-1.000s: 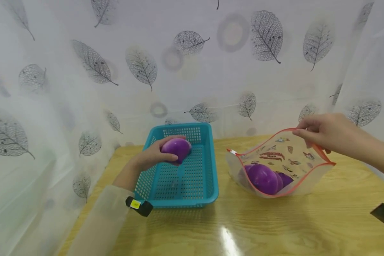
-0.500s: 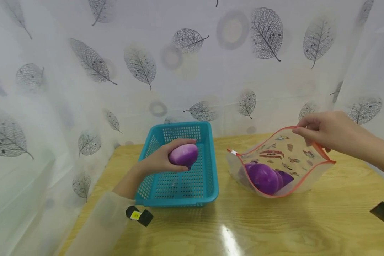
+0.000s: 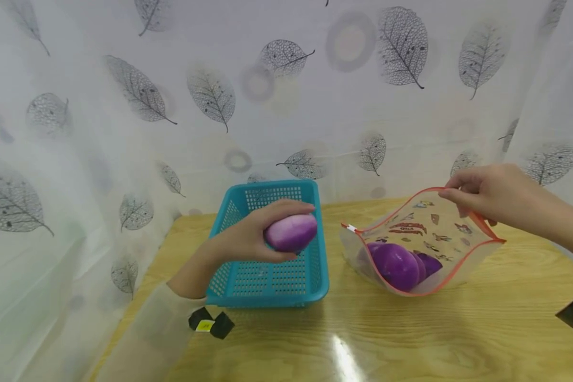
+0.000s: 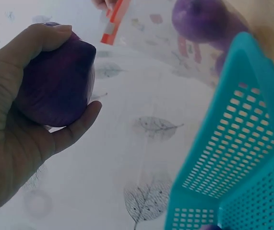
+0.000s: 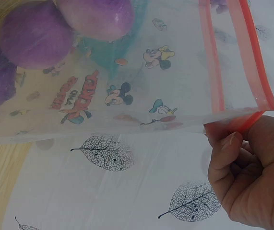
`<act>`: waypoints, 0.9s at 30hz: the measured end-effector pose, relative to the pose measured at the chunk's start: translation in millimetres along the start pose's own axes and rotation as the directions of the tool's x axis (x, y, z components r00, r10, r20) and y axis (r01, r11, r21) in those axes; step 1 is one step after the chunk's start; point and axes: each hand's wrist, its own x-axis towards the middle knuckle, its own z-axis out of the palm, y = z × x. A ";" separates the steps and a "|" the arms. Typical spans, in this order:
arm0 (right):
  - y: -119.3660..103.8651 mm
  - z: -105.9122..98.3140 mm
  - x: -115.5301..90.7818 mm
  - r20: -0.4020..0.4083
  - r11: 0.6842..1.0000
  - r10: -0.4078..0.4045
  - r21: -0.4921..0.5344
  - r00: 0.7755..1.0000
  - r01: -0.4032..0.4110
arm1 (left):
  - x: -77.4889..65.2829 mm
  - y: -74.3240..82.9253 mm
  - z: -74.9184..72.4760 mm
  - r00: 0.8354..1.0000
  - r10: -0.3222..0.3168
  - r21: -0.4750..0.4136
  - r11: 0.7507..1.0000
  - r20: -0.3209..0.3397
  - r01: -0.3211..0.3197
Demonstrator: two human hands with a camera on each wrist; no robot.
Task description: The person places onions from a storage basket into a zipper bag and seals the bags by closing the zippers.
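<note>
In the head view my left hand (image 3: 243, 233) grips a purple onion (image 3: 292, 232) that pales to white on one side. Fingers lie over its top, thumb beneath. It is above the right side of a turquoise basket (image 3: 267, 301). The left wrist view shows the onion's dark, pointed end (image 4: 60, 79). My right hand (image 3: 492, 191) pinches the red-edged rim of a zip bag (image 3: 458, 217), holding its mouth wide. Several purple onions (image 3: 396, 265) lie inside the bag; the right wrist view shows them through the printed plastic (image 5: 84, 96).
A wooden table (image 3: 286, 345) carries the basket and bag side by side, with a gap between them. Behind hangs a white leaf-patterned curtain (image 3: 315, 106). A bit of purple (image 4: 211, 227) shows low in the basket in the left wrist view. The bag's white slider (image 3: 350, 228) sits at its left corner.
My left hand has carried the onion to the right across the basket, turning its paler side into sight. My right hand and the bag have stayed nearly still.
</note>
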 end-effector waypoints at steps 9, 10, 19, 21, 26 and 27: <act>-0.7 0.9 0.9 -0.010 0.999 -0.035 -0.007 0.999 0.035 | 15.9 17.9 -1.1 0.985 0.169 0.061 0.984 0.023 -0.170; -0.5 1.0 0.9 -0.012 0.999 -0.037 -0.011 0.999 0.037 | 18.0 20.3 -1.1 0.982 0.186 0.066 0.980 0.023 -0.187; 2.2 1.0 0.0 -0.015 1.000 -0.026 -0.009 1.000 0.026 | 38.2 40.4 1.4 0.956 0.294 0.086 0.952 0.018 -0.295; 2.1 1.4 -0.3 -0.014 1.000 -0.024 -0.007 1.000 0.024 | 42.7 43.8 3.8 0.948 0.317 0.084 0.945 0.015 -0.317; 0.4 1.3 0.5 -0.005 1.000 0.002 -0.010 1.000 -0.002 | 56.1 52.7 10.9 0.928 0.372 0.091 0.925 -0.018 -0.369; -0.2 0.8 1.0 -0.001 1.000 0.012 -0.008 1.000 -0.012 | 59.1 54.5 12.1 0.923 0.384 0.099 0.920 -0.030 -0.379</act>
